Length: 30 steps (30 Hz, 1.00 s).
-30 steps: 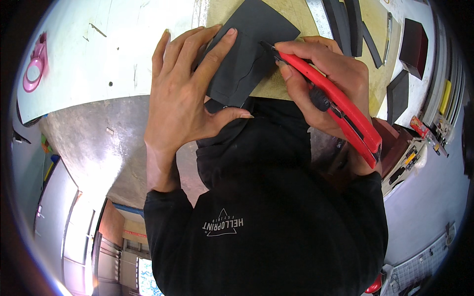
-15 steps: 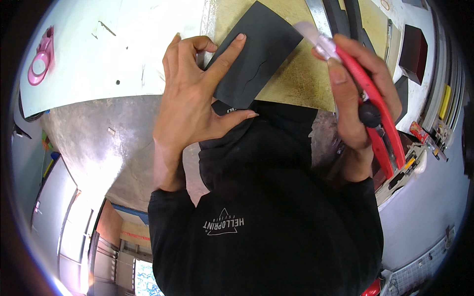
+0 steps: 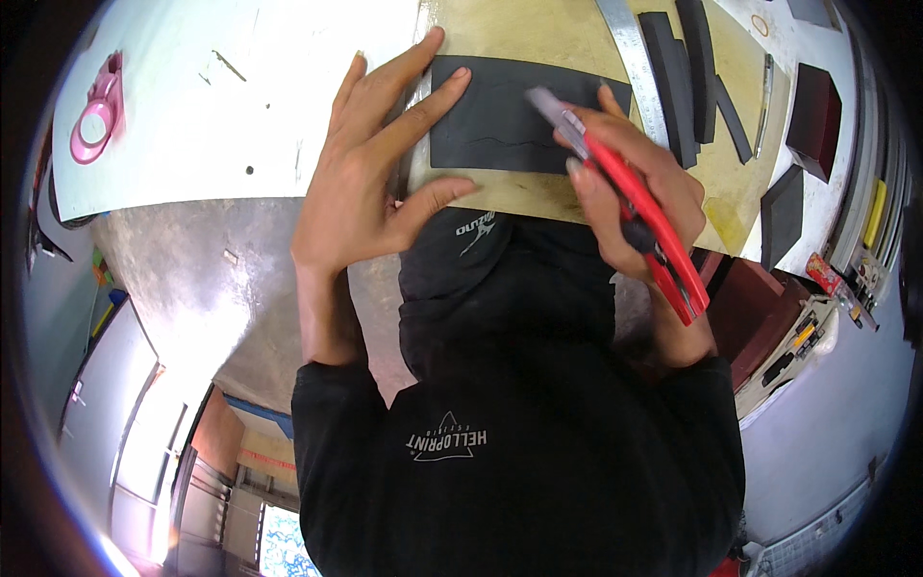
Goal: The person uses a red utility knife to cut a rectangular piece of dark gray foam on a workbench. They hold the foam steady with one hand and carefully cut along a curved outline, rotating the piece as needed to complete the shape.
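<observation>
A black rectangular sheet (image 3: 500, 106) lies flat on a yellowish cutting mat (image 3: 538, 195), with a thin, wavy line along its near part. My left hand (image 3: 365, 173) is spread over the sheet's left end, its index fingertip resting on the surface and its thumb apart near the mat's front edge. In my right hand (image 3: 659, 183) is a red snap-off utility knife (image 3: 615, 163), its blade pointing up and left over the sheet. The blade is blurred, so I cannot tell whether it touches. My right fingers reach the sheet's right end.
To the right of the sheet lie a steel ruler (image 3: 635, 62) and several black strips (image 3: 702, 72). A dark red block (image 3: 813, 120) and a black offcut (image 3: 782, 216) sit farther right. A pink tape dispenser (image 3: 99, 115) is on the white tabletop (image 3: 221, 144) at left.
The black sheet has turned from a slant to lie nearly level on the mat. My right hand brought the knife left and down over it, while my left fingers spread wider.
</observation>
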Each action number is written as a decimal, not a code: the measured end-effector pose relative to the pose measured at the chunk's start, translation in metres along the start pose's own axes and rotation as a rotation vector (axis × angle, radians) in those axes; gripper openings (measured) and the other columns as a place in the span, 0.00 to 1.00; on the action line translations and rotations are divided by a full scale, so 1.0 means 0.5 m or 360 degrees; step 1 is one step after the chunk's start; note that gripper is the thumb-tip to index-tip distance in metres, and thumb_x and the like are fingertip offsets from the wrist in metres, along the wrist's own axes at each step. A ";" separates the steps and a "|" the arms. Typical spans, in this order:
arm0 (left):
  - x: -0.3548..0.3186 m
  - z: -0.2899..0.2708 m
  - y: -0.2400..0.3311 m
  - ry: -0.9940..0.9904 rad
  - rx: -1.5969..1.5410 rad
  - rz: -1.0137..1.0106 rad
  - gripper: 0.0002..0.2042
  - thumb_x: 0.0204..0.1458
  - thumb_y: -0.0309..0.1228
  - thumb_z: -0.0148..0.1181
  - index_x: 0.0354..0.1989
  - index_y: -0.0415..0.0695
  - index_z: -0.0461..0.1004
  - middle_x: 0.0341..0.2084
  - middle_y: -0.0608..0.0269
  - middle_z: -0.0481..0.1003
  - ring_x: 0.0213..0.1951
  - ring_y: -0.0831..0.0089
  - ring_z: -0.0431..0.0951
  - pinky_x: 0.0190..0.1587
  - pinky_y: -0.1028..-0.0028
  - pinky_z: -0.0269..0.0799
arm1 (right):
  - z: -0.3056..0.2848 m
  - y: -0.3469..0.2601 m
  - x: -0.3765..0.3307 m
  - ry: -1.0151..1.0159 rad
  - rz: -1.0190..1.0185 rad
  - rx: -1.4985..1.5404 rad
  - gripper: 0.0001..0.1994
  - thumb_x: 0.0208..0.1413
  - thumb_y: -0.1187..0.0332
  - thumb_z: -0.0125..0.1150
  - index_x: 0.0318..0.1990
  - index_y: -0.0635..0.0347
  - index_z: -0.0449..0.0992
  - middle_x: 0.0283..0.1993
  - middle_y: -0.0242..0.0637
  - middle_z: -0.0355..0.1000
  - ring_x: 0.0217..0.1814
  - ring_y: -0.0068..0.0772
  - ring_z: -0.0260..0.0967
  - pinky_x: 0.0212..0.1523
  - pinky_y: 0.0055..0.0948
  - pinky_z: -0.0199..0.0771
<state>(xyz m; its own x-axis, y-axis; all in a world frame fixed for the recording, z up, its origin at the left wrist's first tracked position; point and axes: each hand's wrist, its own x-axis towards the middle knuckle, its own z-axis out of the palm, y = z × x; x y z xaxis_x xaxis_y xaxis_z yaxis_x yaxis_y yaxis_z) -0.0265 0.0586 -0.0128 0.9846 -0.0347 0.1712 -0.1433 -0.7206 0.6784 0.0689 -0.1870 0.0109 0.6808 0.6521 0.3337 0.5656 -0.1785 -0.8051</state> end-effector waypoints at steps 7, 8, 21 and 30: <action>0.003 -0.008 -0.005 -0.0111 0.0188 -0.0004 0.33 0.49 0.39 0.71 0.67 0.53 0.74 0.71 0.61 0.68 0.74 0.54 0.62 0.77 0.40 0.35 | 0.014 0.010 0.030 -0.0438 -0.0346 0.0145 0.14 0.55 0.78 0.70 0.50 0.69 0.80 0.43 0.51 0.83 0.55 0.57 0.81 0.66 0.65 0.70; 0.005 -0.006 -0.006 -0.0111 0.0182 -0.0002 0.32 0.49 0.39 0.70 0.67 0.53 0.74 0.71 0.62 0.69 0.74 0.55 0.61 0.77 0.40 0.34 | 0.014 0.012 0.031 -0.0461 -0.0359 0.0132 0.14 0.55 0.78 0.69 0.49 0.69 0.80 0.43 0.51 0.83 0.55 0.57 0.81 0.66 0.65 0.70; 0.018 0.010 -0.013 -0.0186 0.0129 0.0058 0.23 0.58 0.29 0.61 0.63 0.58 0.78 0.68 0.66 0.72 0.76 0.55 0.57 0.78 0.40 0.27 | 0.067 -0.029 -0.010 -0.0099 -0.0098 0.0002 0.17 0.52 0.83 0.68 0.51 0.72 0.79 0.47 0.53 0.81 0.55 0.56 0.81 0.66 0.66 0.69; 0.023 0.005 -0.002 -0.0189 0.0123 0.0023 0.26 0.55 0.26 0.62 0.65 0.60 0.77 0.68 0.65 0.72 0.76 0.54 0.58 0.78 0.39 0.30 | 0.080 -0.030 -0.016 -0.0026 -0.0096 -0.0051 0.16 0.51 0.83 0.69 0.49 0.72 0.80 0.44 0.52 0.82 0.52 0.53 0.83 0.66 0.64 0.70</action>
<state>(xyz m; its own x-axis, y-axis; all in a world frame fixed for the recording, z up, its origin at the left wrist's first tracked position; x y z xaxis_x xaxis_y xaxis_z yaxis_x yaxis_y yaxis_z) -0.0149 0.0573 -0.0133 0.9880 -0.1238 0.0918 -0.1541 -0.7704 0.6187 0.0366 -0.1601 0.0008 0.6371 0.6745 0.3729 0.6204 -0.1618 -0.7674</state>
